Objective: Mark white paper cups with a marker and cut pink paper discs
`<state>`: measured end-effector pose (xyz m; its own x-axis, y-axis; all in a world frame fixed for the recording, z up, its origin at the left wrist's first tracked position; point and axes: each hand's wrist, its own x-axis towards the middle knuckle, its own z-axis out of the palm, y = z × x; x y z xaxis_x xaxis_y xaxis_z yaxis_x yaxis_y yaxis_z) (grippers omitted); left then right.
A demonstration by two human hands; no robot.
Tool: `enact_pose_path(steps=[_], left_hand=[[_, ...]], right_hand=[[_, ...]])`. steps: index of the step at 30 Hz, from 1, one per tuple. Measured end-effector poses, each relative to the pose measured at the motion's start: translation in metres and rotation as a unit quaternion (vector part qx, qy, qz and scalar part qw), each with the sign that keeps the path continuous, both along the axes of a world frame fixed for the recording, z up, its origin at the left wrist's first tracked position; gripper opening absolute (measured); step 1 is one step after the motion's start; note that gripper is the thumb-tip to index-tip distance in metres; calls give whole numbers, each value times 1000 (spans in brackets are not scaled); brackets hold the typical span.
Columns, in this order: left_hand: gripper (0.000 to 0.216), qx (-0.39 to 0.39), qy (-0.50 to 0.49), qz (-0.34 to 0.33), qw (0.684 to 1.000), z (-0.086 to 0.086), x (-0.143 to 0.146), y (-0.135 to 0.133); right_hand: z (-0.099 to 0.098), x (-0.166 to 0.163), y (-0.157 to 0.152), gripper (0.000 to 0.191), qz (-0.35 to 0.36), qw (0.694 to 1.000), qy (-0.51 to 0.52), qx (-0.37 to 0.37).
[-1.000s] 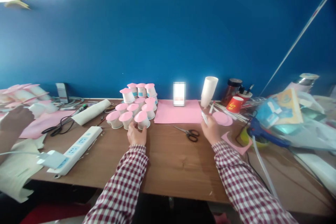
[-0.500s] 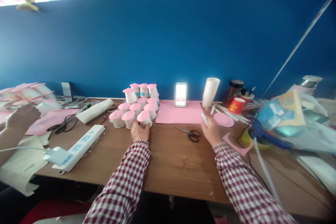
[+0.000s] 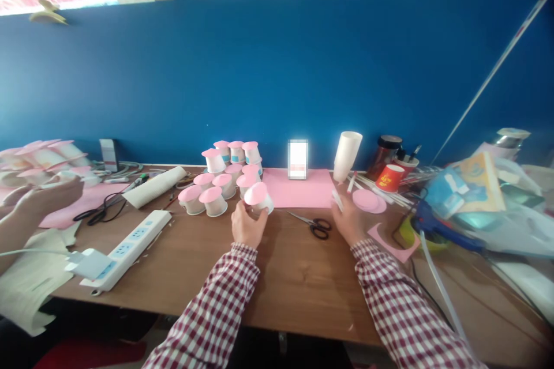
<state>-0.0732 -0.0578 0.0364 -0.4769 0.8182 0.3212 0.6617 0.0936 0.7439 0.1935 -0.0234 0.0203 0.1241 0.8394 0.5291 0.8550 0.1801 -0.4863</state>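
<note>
My left hand (image 3: 250, 225) is closed around a white paper cup (image 3: 265, 203) capped with a pink paper disc, tilted a little, at the right front of a group of similar capped cups (image 3: 213, 202). A slim white object (image 3: 337, 200), its kind unclear, is in my closed right hand (image 3: 350, 219) by the right edge of a pink sheet (image 3: 298, 193). Scissors (image 3: 315, 225) with dark handles lie on the table between my hands. Just right of my right hand are pink paper discs (image 3: 369, 200) and a cut-out pink offcut (image 3: 395, 245).
A stack of white cups (image 3: 347, 155) stands behind my right hand. Beyond it are a red cup (image 3: 390, 178) and a dark-lidded jar (image 3: 384, 155). A power strip (image 3: 130, 251) lies left. A co-worker's hands (image 3: 56, 193) hold a white item at far left.
My left hand has moved right, carrying the capped cup away from the group. My right hand has barely moved. At far left, the co-worker's hands have shifted right.
</note>
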Motion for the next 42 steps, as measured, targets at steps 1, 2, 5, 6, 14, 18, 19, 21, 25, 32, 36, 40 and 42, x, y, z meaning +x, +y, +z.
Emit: enact_pose_path(steps=[1,2,5,6,14,18,19,21,25,32,36,40,42], left_hand=[[50,5,-4,-17,1000,1,7,3],[49,10,-14,-35,999,1,13,7],[50,32,-99,-92,990,1,28,25],[50,36,-143,-113,983,1,32,31],[38,56,-514,-315,796,0,48,52],[28,35,-598,-330,729,-9,44,50],[28,29,-605,-330,724,-11,43,50],[30,17,-611,-333,718,-14,42,52],[29,-6,-617,-332,714,-15,41,56],[33,-31,-614,-343,711,-8,44,51],[37,-42,-600,-350,718,-12,48,51],[38,-50,-591,-369,716,-18,48,55],[35,-54,-592,-376,710,-20,46,56]], right_hand=[[0,0,0,37,-10,1000,1,-4],[-1,0,0,39,-20,1000,4,-7],[-3,2,2,42,-36,999,23,-13],[-3,3,3,43,-35,999,31,-14],[-1,2,3,40,-4,997,66,-33],[1,-2,1,36,0,996,83,-28],[2,-5,-1,34,9,996,90,-23],[3,-12,-5,31,45,993,107,-14],[9,-31,-10,31,102,983,151,-20],[13,-58,5,38,97,943,313,-53],[13,-63,3,38,172,918,350,-68],[12,-62,-4,34,177,925,332,-58],[9,-61,-5,30,175,932,314,-39]])
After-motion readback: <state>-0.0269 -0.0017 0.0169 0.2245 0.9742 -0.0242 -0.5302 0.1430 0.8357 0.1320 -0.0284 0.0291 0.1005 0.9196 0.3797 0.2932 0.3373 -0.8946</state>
